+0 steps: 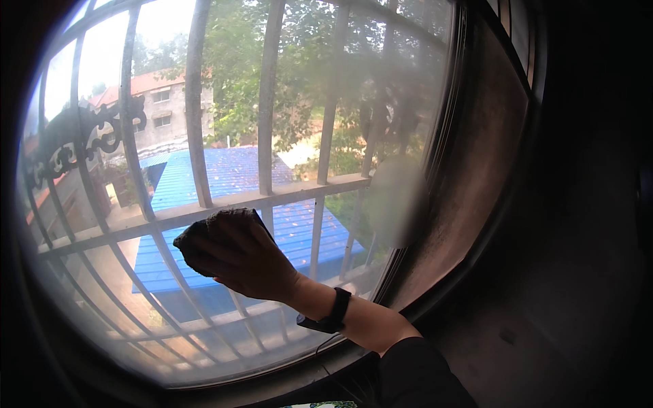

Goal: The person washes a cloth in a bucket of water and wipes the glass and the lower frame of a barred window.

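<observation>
My right hand reaches in from the lower right with its fingers spread over a dark, rough-textured cloth. The cloth lies flat between my palm and the window glass, around the middle of the pane. Haze and smears show on the glass, most heavily along its right side and bottom. A black watch or band circles my wrist, below a dark sleeve. My left hand is out of view.
Metal security bars stand outside the pane. The window frame and a recessed side wall bound it on the right. Along the bottom runs the sill, with a thin cable. Beyond are a blue corrugated roof, trees and a building.
</observation>
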Action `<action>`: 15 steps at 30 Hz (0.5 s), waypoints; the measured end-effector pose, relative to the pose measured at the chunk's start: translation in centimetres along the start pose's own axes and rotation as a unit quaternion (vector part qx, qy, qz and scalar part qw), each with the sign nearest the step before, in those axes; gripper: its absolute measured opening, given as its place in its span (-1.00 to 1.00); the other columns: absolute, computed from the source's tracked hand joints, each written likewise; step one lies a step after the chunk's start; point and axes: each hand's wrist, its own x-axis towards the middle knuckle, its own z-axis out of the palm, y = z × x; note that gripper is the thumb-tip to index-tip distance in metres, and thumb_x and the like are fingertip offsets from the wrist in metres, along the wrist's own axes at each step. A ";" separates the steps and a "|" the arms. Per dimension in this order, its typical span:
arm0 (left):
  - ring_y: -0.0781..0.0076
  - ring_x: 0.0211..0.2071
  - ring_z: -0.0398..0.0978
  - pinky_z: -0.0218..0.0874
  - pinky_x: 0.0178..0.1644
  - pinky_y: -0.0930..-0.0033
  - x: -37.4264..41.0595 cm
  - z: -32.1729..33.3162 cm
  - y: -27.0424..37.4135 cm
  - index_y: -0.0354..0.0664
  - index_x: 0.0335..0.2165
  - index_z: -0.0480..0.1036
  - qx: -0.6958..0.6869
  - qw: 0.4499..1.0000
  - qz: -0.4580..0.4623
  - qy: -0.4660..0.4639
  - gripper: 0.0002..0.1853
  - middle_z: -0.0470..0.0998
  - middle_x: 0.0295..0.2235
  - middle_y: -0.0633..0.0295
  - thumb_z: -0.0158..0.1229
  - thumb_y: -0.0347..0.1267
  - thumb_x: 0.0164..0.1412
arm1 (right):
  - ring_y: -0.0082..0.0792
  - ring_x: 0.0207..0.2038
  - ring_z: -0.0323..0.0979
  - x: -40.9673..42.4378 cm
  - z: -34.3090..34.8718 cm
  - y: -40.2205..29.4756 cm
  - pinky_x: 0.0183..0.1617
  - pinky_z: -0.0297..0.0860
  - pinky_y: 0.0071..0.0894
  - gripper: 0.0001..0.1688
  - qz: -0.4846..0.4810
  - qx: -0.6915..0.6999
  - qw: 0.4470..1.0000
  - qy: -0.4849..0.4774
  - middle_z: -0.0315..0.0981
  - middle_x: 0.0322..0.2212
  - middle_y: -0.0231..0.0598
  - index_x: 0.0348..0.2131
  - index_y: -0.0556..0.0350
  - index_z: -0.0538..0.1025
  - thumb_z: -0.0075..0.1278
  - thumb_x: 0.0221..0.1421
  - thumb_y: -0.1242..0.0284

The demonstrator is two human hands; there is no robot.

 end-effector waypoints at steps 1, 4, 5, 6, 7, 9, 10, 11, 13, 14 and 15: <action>0.14 -0.11 0.44 0.25 0.00 0.23 0.0 0.1 0.1 -0.12 -0.06 0.41 0.001 1.000 0.000 0.001 -0.40 0.43 -0.11 -0.01 0.27 -0.12 -0.11 | -0.03 0.25 -0.08 -1.1 -0.7 1.3 0.24 -0.10 0.28 -0.46 -0.034 -0.044 0.997 0.056 0.05 0.18 -0.32 0.04 -0.38 0.35 -0.01 0.04 0.11; 0.15 -0.11 0.45 0.26 0.00 0.23 -0.1 0.2 0.1 -0.12 -0.07 0.42 -0.006 1.000 0.001 -0.002 -0.41 0.44 -0.12 -0.01 0.27 -0.13 -0.10 | 0.09 0.17 0.05 -4.6 -4.3 10.6 0.23 -0.06 0.18 -0.46 0.129 -0.038 0.991 -0.003 0.10 0.14 -0.12 0.09 -0.19 0.30 -0.12 0.14 0.17; 0.15 -0.11 0.45 0.26 -0.01 0.23 -0.1 0.3 0.0 -0.12 -0.08 0.42 -0.009 1.000 -0.001 -0.003 -0.42 0.45 -0.12 -0.01 0.27 -0.13 -0.10 | 0.14 0.20 -0.01 -5.6 -5.6 14.6 0.26 -0.13 0.12 -0.39 0.207 -0.002 0.978 0.040 0.06 0.14 0.07 0.10 0.06 0.27 -0.14 0.14 0.16; 0.16 -0.12 0.45 0.26 -0.01 0.23 -0.2 0.5 -0.2 -0.13 -0.08 0.43 -0.013 1.000 -0.003 -0.004 -0.42 0.45 -0.13 0.00 0.27 -0.13 -0.10 | 0.11 0.22 -0.04 -6.5 -6.8 18.4 0.28 -0.16 0.06 -0.34 0.241 -0.050 0.968 0.045 0.03 0.15 0.09 0.13 0.16 0.21 -0.18 0.16 0.13; 0.16 -0.12 0.45 0.26 -0.01 0.23 -0.3 0.6 -0.4 -0.13 -0.09 0.43 -0.017 1.000 -0.005 -0.007 -0.43 0.45 -0.13 0.00 0.27 -0.13 -0.10 | 0.08 0.24 -0.08 -7.3 -7.8 21.8 0.30 -0.19 0.01 -0.28 0.283 -0.073 0.954 0.069 -0.01 0.17 0.11 0.15 0.25 0.15 -0.22 0.19 0.11; 0.17 -0.12 0.46 0.26 -0.01 0.23 -0.6 1.1 -1.3 -0.13 -0.09 0.44 -0.027 1.000 -0.011 -0.008 -0.44 0.46 -0.14 0.00 0.27 -0.13 -0.10 | 0.03 0.26 -0.11 -8.3 -9.0 26.5 0.32 -0.23 -0.04 -0.25 0.263 -0.109 0.949 0.135 -0.05 0.20 0.09 0.19 0.25 0.10 -0.24 0.20 0.09; 0.17 -0.12 0.46 0.26 -0.01 0.23 -0.8 1.4 -2.0 -0.13 -0.10 0.45 -0.034 0.999 -0.016 -0.009 -0.44 0.47 -0.14 0.00 0.26 -0.13 -0.10 | -0.01 0.27 -0.14 -8.4 -9.3 27.7 0.33 -0.26 -0.08 -0.24 0.249 -0.139 0.948 0.143 -0.08 0.22 0.07 0.20 0.25 0.08 -0.23 0.20 0.10; 0.17 -0.13 0.46 0.27 -0.01 0.24 -1.1 1.9 -2.9 -0.13 -0.10 0.45 -0.043 0.999 -0.021 -0.011 -0.44 0.47 -0.15 0.01 0.26 -0.13 -0.10 | -0.05 0.29 -0.16 -8.0 -9.3 28.0 0.34 -0.27 -0.14 -0.25 0.243 -0.170 0.943 0.151 -0.10 0.23 0.05 0.21 0.26 0.05 -0.25 0.22 0.13; 0.18 -0.13 0.46 0.27 -0.02 0.24 -1.7 3.4 -5.2 -0.13 -0.11 0.46 -0.061 0.997 -0.038 -0.018 -0.45 0.48 -0.15 0.01 0.26 -0.13 -0.09 | -0.29 0.34 -0.40 -6.0 -8.7 26.5 0.36 -0.38 -0.30 -0.30 0.286 -0.041 0.943 0.168 -0.42 0.31 -0.12 0.26 0.23 -0.17 -0.42 0.30 0.26; 0.18 -0.13 0.47 0.27 -0.02 0.24 -1.9 4.3 -6.4 -0.13 -0.11 0.46 -0.070 0.996 -0.052 -0.023 -0.46 0.48 -0.16 0.01 0.26 -0.13 -0.09 | -0.25 0.33 -0.33 -4.4 -8.0 24.8 0.36 -0.33 -0.28 -0.32 0.310 -0.060 0.931 0.183 -0.33 0.30 -0.08 0.26 0.24 -0.13 -0.43 0.30 0.26; 0.18 -0.14 0.47 0.27 -0.02 0.24 -2.2 5.2 -7.6 -0.13 -0.12 0.47 -0.072 0.995 -0.061 -0.033 -0.46 0.49 -0.16 0.01 0.26 -0.13 -0.09 | -0.19 0.31 -0.20 -2.3 -7.1 22.6 0.34 -0.24 -0.25 -0.35 0.268 -0.088 0.943 0.179 -0.22 0.28 -0.04 0.24 0.25 -0.06 -0.44 0.31 0.26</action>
